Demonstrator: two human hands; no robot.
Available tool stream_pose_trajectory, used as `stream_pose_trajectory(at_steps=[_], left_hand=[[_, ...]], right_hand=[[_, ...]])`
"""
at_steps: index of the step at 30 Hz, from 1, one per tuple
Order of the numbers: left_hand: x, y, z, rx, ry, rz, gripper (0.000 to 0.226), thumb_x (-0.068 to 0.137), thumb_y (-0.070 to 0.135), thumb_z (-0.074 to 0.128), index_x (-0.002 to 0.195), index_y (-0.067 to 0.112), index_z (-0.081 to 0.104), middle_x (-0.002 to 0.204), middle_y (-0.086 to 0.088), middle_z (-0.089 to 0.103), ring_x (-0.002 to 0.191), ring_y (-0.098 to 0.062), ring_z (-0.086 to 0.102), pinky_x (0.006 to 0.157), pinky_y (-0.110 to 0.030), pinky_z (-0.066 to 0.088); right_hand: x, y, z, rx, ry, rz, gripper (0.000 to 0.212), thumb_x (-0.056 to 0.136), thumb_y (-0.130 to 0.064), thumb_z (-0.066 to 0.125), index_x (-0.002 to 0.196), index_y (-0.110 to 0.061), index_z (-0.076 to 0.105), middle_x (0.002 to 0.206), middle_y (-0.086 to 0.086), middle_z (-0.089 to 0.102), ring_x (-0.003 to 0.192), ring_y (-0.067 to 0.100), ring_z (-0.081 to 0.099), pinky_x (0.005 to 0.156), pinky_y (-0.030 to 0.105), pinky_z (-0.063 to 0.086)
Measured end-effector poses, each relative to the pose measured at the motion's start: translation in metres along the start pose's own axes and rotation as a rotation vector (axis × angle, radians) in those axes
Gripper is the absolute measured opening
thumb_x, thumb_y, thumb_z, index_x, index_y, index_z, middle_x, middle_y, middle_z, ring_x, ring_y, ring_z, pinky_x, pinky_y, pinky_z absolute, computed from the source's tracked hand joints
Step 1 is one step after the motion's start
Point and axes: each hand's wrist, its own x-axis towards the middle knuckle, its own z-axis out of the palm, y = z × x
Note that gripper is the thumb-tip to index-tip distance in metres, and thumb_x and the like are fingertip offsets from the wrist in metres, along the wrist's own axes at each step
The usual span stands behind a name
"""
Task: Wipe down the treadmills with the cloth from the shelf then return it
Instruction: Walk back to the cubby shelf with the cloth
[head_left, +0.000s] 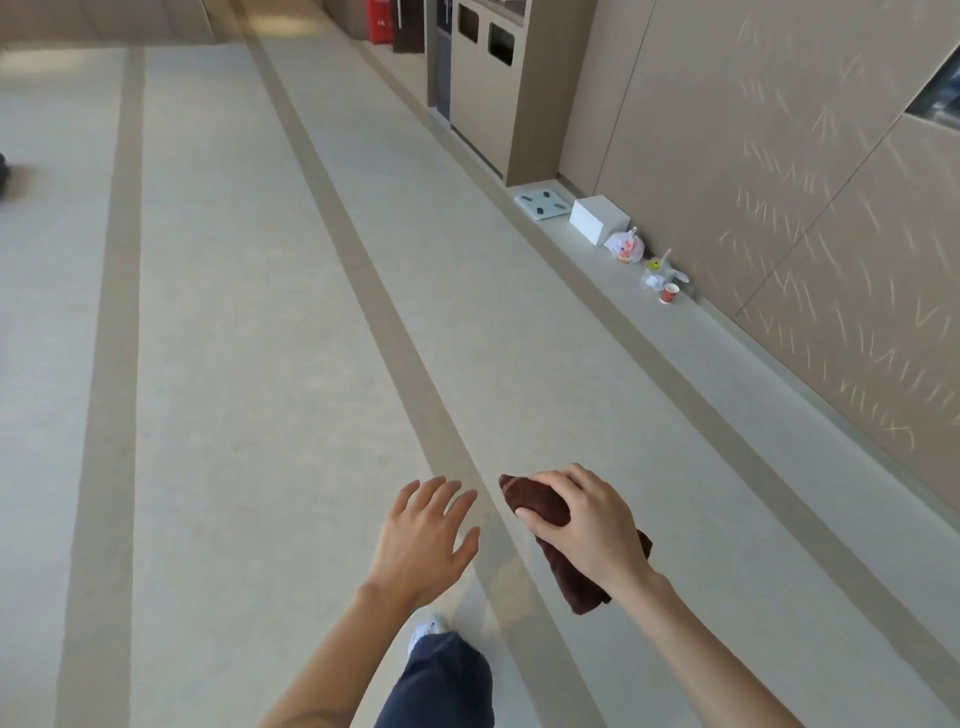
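A dark brown folded cloth (530, 498) is held in my right hand (587, 525), whose fingers curl over its top; the cloth's lower end hangs out below the wrist. Just to its left, my left hand (423, 540) hovers with fingers spread and holds nothing. Both hands are raised over a pale floor. No treadmill and no shelf is in view.
Tan stripes run along the pale floor (234, 364). Along the right wall lie a scale (543, 203), a white box (598, 218), a plastic bag (625, 247) and a red paper cup (669, 293). A double-opening bin cabinet (485, 83) stands farther back. My leg and shoe (436, 670) are below.
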Motion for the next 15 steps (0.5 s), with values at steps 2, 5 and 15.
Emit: stream_pose_trajectory(at_steps=[2, 5, 15], left_hand=[[0.042, -0.027, -0.003, 0.013, 0.008, 0.034, 0.038, 0.072, 0.036, 0.075, 0.105, 0.018, 0.072, 0.104, -0.002, 0.07, 0.099, -0.023, 0.066, 0.086, -0.041, 0.053], [0.092, -0.06, -0.007, 0.0, 0.009, 0.015, 0.039, 0.072, 0.033, 0.076, 0.106, 0.015, 0.071, 0.104, -0.004, 0.07, 0.099, -0.024, 0.066, 0.086, -0.041, 0.053], [0.187, -0.128, 0.044, 0.006, -0.107, -0.063, 0.039, 0.067, 0.035, 0.079, 0.102, 0.018, 0.073, 0.102, 0.0, 0.071, 0.095, -0.021, 0.067, 0.082, -0.037, 0.054]], right_hand=[[0.049, -0.007, -0.001, -0.004, 0.034, -0.012, 0.032, 0.077, -0.045, 0.071, 0.101, -0.023, 0.069, 0.088, -0.004, 0.061, 0.081, 0.019, 0.06, 0.067, 0.03, 0.049], [0.106, -0.013, 0.003, -0.008, 0.063, -0.014, 0.032, 0.077, -0.044, 0.071, 0.102, -0.023, 0.069, 0.088, -0.003, 0.061, 0.082, 0.019, 0.06, 0.068, 0.031, 0.049], [0.226, 0.02, 0.057, 0.026, -0.056, 0.024, 0.031, 0.076, -0.043, 0.073, 0.098, -0.023, 0.069, 0.086, -0.006, 0.061, 0.076, 0.019, 0.061, 0.063, 0.03, 0.05]])
